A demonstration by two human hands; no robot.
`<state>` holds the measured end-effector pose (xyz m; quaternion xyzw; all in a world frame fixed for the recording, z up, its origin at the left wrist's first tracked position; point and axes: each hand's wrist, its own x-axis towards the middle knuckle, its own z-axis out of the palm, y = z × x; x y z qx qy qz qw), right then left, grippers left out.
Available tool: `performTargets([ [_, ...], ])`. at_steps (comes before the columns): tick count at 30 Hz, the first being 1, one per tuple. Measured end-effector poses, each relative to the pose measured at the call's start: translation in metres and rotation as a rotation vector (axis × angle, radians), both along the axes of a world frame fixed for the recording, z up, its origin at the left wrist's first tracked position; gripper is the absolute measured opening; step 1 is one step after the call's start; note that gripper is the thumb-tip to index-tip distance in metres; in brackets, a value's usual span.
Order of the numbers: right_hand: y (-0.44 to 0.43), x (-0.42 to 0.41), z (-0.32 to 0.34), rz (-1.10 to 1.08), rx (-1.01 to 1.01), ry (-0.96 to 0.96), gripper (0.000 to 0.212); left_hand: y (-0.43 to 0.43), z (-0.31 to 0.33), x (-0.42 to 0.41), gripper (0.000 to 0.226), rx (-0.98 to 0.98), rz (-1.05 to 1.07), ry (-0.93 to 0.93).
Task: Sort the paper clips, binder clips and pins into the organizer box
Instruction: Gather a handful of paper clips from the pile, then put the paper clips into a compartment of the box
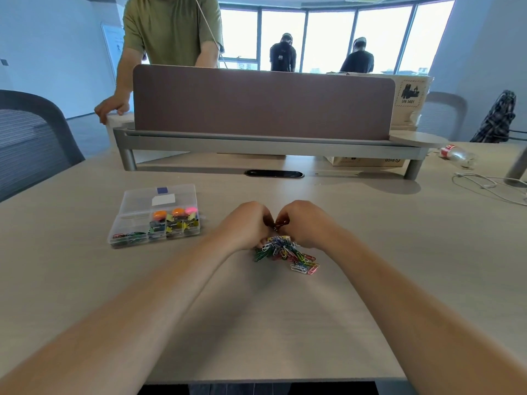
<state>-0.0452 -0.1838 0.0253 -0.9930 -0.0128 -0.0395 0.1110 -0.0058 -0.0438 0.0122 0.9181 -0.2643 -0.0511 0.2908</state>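
Observation:
A heap of coloured paper clips [288, 253] lies on the table in front of me. My left hand [246, 223] and my right hand [306, 223] curl together over the heap's far side, fingertips touching, knuckles up. Both hands cup around clips at the top of the heap; the fingers hide how many. To the left stands the clear organizer box [155, 213] with its lid folded back. Its compartments hold round orange and pink pins, binder clips in the middle, and paper clips at the front left.
A grey monitor shelf with a brown divider panel [262, 101] crosses the table behind the box. A white cable [484, 185] and a plastic bottle [453, 153] lie at the far right. A person in a green shirt stands behind the divider; a chair [31, 138] is at the left.

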Motion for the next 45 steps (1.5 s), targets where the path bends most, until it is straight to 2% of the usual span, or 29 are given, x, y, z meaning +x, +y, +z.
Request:
performTargets([
  [3,0.000,0.000,-0.001,0.002,0.019,0.017,0.022,0.002,0.000,-0.001,0.012,0.008,0.007,0.001],
  [12,-0.004,-0.004,0.007,-0.024,0.100,0.040,0.017,0.008,0.008,0.002,0.017,0.093,0.002,-0.190],
  [17,-0.002,-0.001,0.009,-0.029,0.124,0.040,0.016,0.013,0.010,0.001,0.014,-0.017,0.023,-0.115],
  [28,0.013,0.013,0.012,0.015,0.176,0.053,0.007,0.042,0.005,0.008,0.013,-0.117,0.083,-0.022],
  [39,0.113,0.070,0.038,0.210,0.176,0.064,0.011,0.153,0.027,0.033,0.013,-0.142,0.287,-0.066],
  [45,0.182,0.100,0.035,0.308,0.196,0.072,0.013,0.220,0.030,0.049,0.015,-0.058,0.388,-0.093],
])
